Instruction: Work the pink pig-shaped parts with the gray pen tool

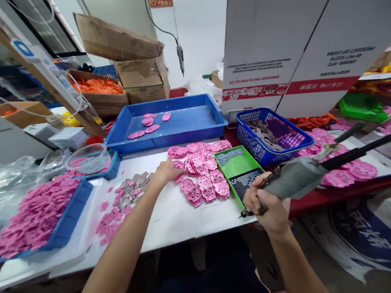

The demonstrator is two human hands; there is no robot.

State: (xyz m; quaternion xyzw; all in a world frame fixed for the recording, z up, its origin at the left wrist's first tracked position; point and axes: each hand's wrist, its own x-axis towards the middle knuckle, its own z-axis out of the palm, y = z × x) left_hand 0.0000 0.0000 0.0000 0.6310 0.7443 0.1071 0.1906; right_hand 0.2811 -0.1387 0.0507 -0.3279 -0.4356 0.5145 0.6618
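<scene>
My left hand (166, 171) reaches to the left edge of a group of pink plastic parts (199, 164) on the white tabletop, its fingers closed at one pink part (177, 166). In my right hand (268, 204) is a grey electric screwdriver (292, 179), its bit pointing left and down near the table's front edge. Beside that hand lies a green tray (233, 189) with two compartments. Small silvery screws (231, 154) fill part of its far compartment; small dark pieces (246, 182) sit in the near one. Grey plates and pink pieces (131, 193) are scattered left of my left hand.
A large blue tray (167, 142) with a few pink parts stands behind. Left is a blue bin (74, 212) heaped with pink pieces. A blue basket (267, 151) holds grey plates. Cardboard (257, 31) rises behind it; another screwdriver (180, 59) hangs from a cord.
</scene>
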